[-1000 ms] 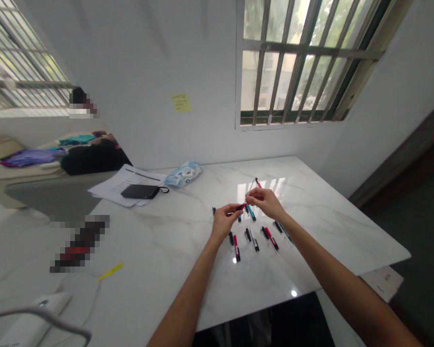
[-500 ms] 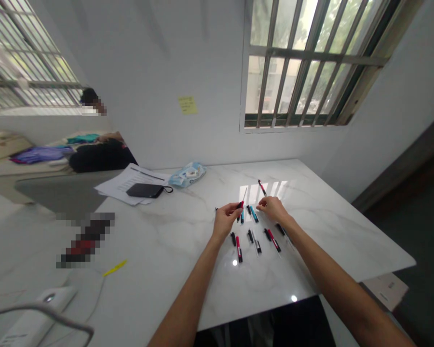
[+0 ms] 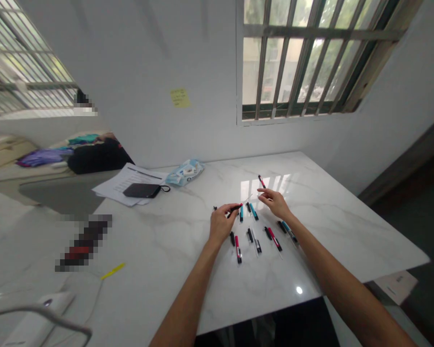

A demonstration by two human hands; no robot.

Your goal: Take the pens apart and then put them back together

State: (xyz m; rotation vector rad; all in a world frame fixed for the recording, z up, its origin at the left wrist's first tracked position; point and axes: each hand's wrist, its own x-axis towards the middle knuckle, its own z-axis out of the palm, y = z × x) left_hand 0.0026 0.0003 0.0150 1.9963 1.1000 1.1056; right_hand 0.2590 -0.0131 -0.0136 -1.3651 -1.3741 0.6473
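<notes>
While the left hand (image 3: 222,224) pinches a red-and-black pen (image 3: 236,208) in its fingers (image 3: 227,208), the right hand (image 3: 275,202) hovers empty above the marble surface (image 3: 332,231), fingers loosely apart. A red-tipped pen (image 3: 262,181) lies at its 11 o'clock, a teal pen (image 3: 253,211) at 9 o'clock.

- a slim black-and-red tool (image 3: 236,208), gripped crosswise in the left hand (image 3: 221,223)
- a lone red-tipped tool (image 3: 262,181), lying angled beyond and right of that hand
- teal, red and black tools (image 3: 253,211), lying in loose rows just beside it
</notes>
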